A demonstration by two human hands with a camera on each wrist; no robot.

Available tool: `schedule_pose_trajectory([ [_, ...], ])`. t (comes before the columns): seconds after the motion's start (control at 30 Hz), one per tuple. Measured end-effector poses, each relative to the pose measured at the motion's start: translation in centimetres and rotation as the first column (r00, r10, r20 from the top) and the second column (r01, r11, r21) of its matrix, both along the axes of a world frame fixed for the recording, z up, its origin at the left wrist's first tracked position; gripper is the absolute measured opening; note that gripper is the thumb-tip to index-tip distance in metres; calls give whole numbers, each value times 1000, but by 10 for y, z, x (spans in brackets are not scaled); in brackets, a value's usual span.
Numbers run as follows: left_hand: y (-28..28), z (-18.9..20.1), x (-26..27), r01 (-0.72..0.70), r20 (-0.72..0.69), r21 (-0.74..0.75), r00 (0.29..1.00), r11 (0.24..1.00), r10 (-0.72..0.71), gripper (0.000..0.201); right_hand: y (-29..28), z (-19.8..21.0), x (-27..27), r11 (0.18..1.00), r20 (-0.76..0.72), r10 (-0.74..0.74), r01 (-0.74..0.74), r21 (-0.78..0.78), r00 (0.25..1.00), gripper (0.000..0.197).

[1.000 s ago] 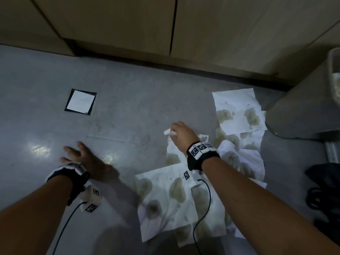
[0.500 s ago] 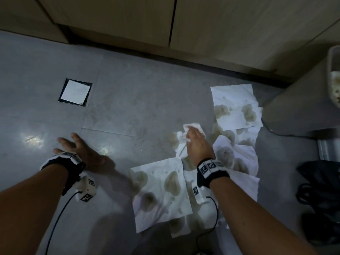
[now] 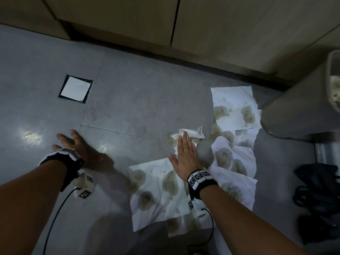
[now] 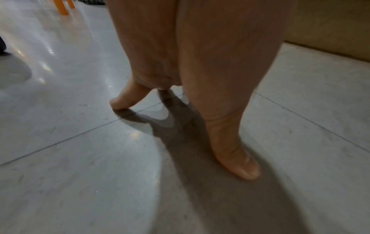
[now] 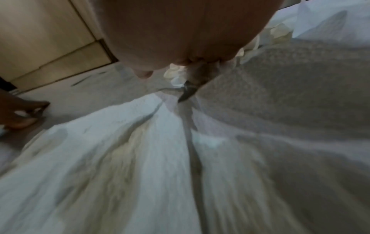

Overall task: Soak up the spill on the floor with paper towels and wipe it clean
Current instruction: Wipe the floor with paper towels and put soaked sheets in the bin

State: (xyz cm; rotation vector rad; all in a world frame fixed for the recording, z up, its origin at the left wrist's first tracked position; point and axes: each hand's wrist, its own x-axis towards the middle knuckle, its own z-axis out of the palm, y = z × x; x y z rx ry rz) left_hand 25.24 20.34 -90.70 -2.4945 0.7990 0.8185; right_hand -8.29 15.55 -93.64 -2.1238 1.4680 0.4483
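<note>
Several white paper towels [image 3: 158,192] lie spread on the grey floor, blotched with brownish wet stains. My right hand [image 3: 184,153] lies flat with straight fingers, pressing a crumpled towel wad [image 3: 193,133] against the floor at the top of the sheets. A faint wet smear [image 3: 171,138] shows left of the wad. In the right wrist view the palm [image 5: 180,31] hovers over the rumpled towels [image 5: 140,158]. My left hand [image 3: 77,146] rests open on bare floor to the left, its fingertips [image 4: 118,102] planted on the tile.
A grey bin [image 3: 298,103] stands at the right with used paper inside. Wooden cabinet fronts [image 3: 165,21] run along the back. A square floor drain cover [image 3: 75,88] sits at the left. A dark bag [image 3: 320,199] lies at the right edge.
My right hand slid the crumpled towel to the right and back toward me, and its fingers went from bunched to flat. The left hand stayed planted.
</note>
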Motion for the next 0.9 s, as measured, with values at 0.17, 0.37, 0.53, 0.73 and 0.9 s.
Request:
schedule_pose_trajectory([
  [0.17, 1, -3, -2, -20, 8, -24, 1000, 1000, 20, 141, -15, -2, 16, 997, 23, 55, -56, 44, 998, 84],
  [0.37, 0, 0, -1, -23, -6, -4, 1000, 1000, 23, 140, -34, -2, 28, 999, 4, 24, -24, -43, 1000, 83],
  [0.53, -1, 6, -2, -31, -14, -21, 999, 999, 31, 138, -43, -6, 32, 998, -56, 53, -54, -16, 997, 86],
  [0.73, -2, 13, -16, -93, -1, -116, 996, 989, 94, 125, -67, -8, 24, 998, -76, -58, 57, -23, 995, 88],
  [0.9, 0, 3, -18, -108, 43, -223, 992, 969, 121, 123, -73, -7, 14, 991, -46, -132, 131, -29, 990, 86],
])
